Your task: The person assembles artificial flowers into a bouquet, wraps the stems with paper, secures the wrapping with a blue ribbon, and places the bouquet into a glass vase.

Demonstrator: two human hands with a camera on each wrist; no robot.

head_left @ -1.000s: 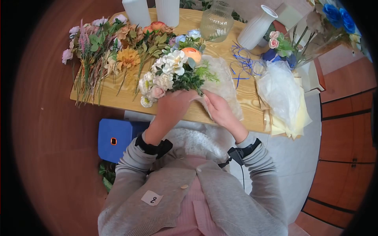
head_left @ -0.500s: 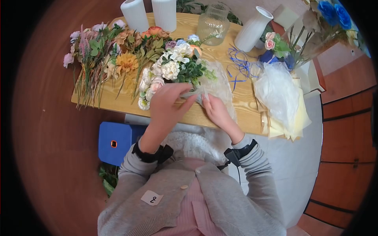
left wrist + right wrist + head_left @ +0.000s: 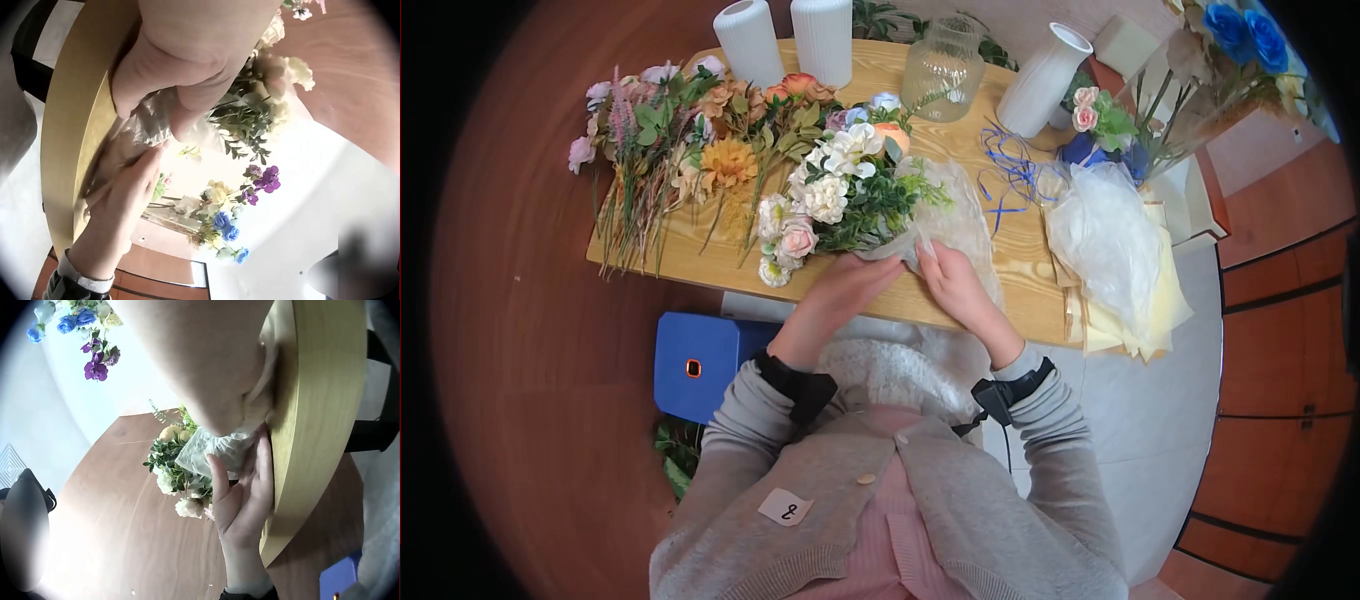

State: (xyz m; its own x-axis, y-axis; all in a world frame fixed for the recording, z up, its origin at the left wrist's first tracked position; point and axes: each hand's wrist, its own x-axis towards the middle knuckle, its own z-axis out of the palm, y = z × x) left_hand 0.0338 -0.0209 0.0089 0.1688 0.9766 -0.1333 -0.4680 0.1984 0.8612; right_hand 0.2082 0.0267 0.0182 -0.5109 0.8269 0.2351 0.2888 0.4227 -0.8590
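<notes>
A bouquet of white blossoms, a pale pink rose and green leaves (image 3: 840, 190) lies at the table's front edge, its stem end in translucent white wrapping paper (image 3: 212, 453). My left hand (image 3: 840, 290) holds the wrapped stems from below and the left. In the right wrist view the left hand's thumb (image 3: 217, 472) stands apart from its long fingers, beside the paper. At the right side of the stem end, my right hand (image 3: 955, 285) pinches the gathered paper. The left wrist view has the right hand's fingertips (image 3: 153, 159) close to the left thumb, with crinkled paper between the hands.
Loose artificial flowers (image 3: 725, 160) spread over the table's left side. White vases (image 3: 820, 45) and a glass vase (image 3: 945, 70) stand behind; another white vase (image 3: 1045, 80) leans. Blue ribbon (image 3: 1012, 165) lies right of the bouquet, near crumpled translucent wrap (image 3: 1100, 235) on yellowish sheets.
My left hand lifted off to the upper left of the stem end, then came back down against the wrapped stems. The right hand stays at the paper throughout; the bouquet has shifted slightly.
</notes>
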